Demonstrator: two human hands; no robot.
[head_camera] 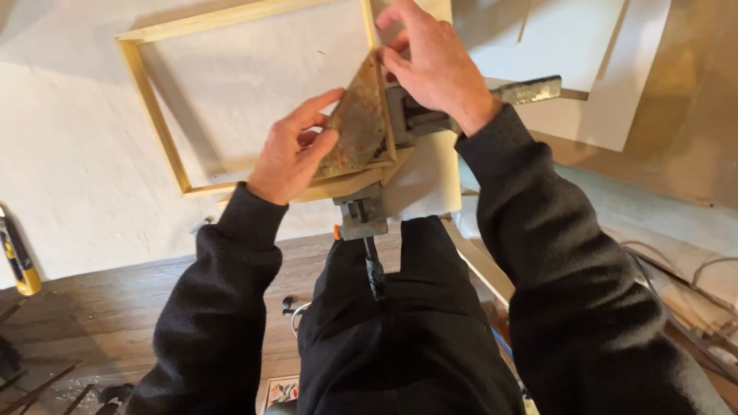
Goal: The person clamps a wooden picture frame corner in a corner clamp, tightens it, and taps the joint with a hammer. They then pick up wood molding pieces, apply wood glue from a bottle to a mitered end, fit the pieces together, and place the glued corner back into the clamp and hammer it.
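A: Clamping of a frame corner is judged to be the step in hand. One wooden frame [157,115] is laid flat on the white worktop [69,154], its near right corner seated in one rusty corner clamp [361,123] close to the worktop's near edge.

B: Hand states?

A: Left hand [292,150] is pressed on the clamp's triangular plate, fingers extended and curled over its edge, nothing enclosed. Right hand [434,61] is closed loosely over the clamp body and the frame's right rail; a full grip cannot be confirmed.

B: Screws?

A: Two screw handles are counted: one [526,91] pointing right, one [373,265] hanging toward the person's lap. Neither is touched.

B: Next move?

A: Judged only: the mitred ends need to be held flush while a handle is turned, so one hand would have to be freed without the joint shifting.

B: Other items?

A: One yellow-and-black tool [19,265] at the worktop's near left edge, well apart. White boards [607,84] at far right, count unclear.
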